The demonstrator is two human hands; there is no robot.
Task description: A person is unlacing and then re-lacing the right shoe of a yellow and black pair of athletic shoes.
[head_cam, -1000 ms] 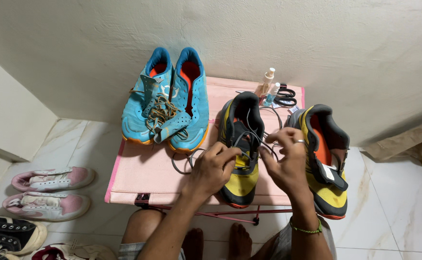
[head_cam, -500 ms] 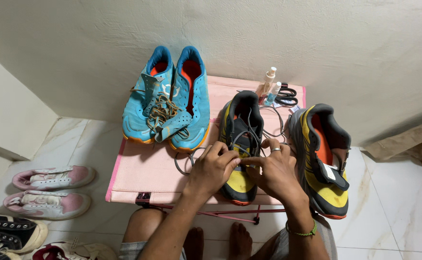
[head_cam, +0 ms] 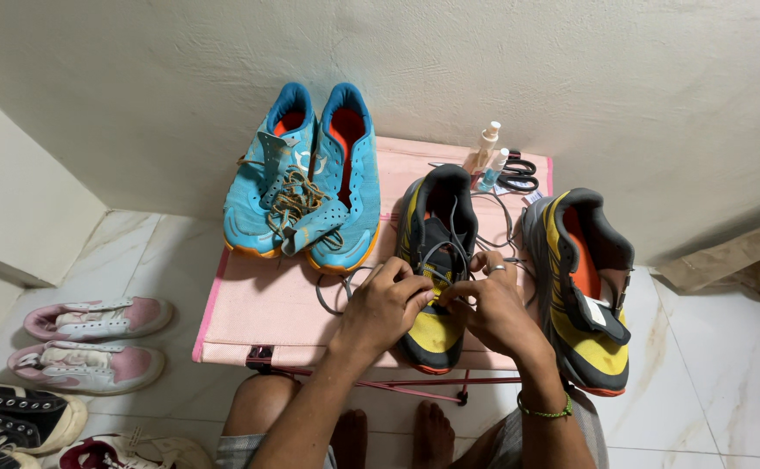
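Note:
A black and yellow sports shoe [head_cam: 434, 239] lies on a pink folding table [head_cam: 267, 304], heel toward the wall. My left hand [head_cam: 388, 304] and my right hand [head_cam: 493, 304] meet over its middle, fingers pinching its grey lace [head_cam: 449, 252]. Loose lace loops trail off both sides of the shoe. The matching shoe [head_cam: 584, 287] lies just right of my right hand, its tongue flopped out. My right wrist wears a green bracelet.
A pair of blue shoes [head_cam: 306, 178] with tangled laces sits at the table's back left. Two small bottles [head_cam: 488, 152] and scissors [head_cam: 519, 174] stand by the wall. Pink and white sneakers [head_cam: 93, 339] and dark ones [head_cam: 15, 417] lie on the tiled floor at left.
Both hands have slid down the black and yellow shoe toward its toe and closed in together over the lace. My right hand came in from the right.

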